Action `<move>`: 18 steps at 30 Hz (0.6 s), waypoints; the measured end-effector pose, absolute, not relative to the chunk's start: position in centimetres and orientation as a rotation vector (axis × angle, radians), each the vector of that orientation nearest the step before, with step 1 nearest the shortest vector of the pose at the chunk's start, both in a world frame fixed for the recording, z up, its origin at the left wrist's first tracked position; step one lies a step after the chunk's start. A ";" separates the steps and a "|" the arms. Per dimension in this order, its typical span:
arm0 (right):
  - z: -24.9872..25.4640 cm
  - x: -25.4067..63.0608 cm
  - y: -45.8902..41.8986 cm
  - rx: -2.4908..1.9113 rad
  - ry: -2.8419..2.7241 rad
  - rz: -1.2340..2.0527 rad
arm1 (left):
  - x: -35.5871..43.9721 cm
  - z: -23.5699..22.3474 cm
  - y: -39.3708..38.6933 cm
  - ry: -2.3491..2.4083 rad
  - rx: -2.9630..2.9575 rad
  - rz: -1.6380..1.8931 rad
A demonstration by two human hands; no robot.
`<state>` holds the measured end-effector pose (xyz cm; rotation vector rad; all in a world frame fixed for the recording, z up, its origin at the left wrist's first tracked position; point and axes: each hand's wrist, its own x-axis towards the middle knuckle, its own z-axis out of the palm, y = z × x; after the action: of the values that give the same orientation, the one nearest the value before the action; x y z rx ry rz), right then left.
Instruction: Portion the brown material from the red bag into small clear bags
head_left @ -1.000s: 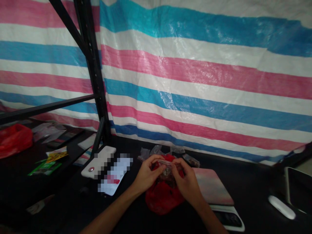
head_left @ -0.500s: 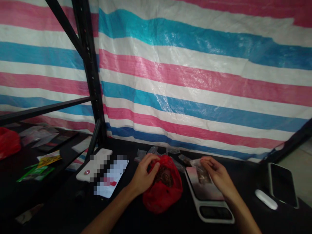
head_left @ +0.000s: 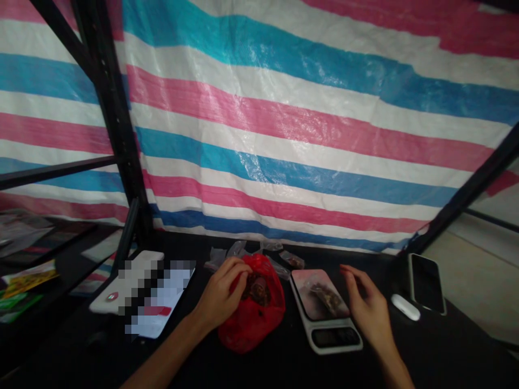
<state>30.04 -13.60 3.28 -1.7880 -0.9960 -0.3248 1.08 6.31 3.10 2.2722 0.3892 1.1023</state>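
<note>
On my feed, two phones lie left of the work: a pale one (head_left: 103, 302) and one with its screen lit (head_left: 156, 327). Clear plastic bags (head_left: 236, 249) lie at the far side, behind the red bag (head_left: 251, 324) full of small brown things. To the right are a white oval object (head_left: 405, 308) and a dark-screened phone (head_left: 427, 286). The left hand (head_left: 223, 292) covers part of the red bag's left rim, fingers bent; I can't tell whether they pinch it.

Half a second ago the right hand (head_left: 368, 302) had the clear packet (head_left: 327, 297) over the scale (head_left: 306, 280); now the packet lies on its platform, and that hand is just right of it, fingers parted, holding nothing.

The counter (head_left: 267, 370) is black, with a striped sheet (head_left: 284, 119) behind and a black post (head_left: 117, 129) at left.
</note>
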 end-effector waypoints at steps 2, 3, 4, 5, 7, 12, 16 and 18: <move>2.7 29.3 -14.3 -1.753 -0.978 -0.412 | 1.1 3.2 6.3 0.397 2.310 1.081; 2.4 29.1 -14.5 -1.740 -0.998 -0.433 | 1.2 3.3 6.3 0.399 2.345 1.050; 2.2 29.0 -14.6 -1.731 -1.027 -0.444 | 1.2 3.3 6.3 0.405 2.387 1.003; 2.0 29.0 -14.6 -1.726 -1.059 -0.447 | 1.3 3.2 6.4 0.417 2.428 0.949; 2.0 29.0 -14.6 -1.715 -1.110 -0.463 | 1.4 3.0 6.5 0.462 2.476 0.853; 3.3 25.8 -14.9 -1.669 -1.233 -0.623 | 1.7 1.7 7.0 0.560 2.384 0.887; 3.7 18.7 -13.8 -1.699 -1.710 -0.382 | 1.8 1.0 7.4 0.609 2.275 0.984; 3.1 15.8 -12.6 -1.703 -1.937 -0.287 | 1.8 0.9 7.5 0.586 2.255 0.974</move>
<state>15.78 -12.61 3.08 -1.7027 -1.9365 -0.2869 1.84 7.55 0.94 2.2554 0.5859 0.9737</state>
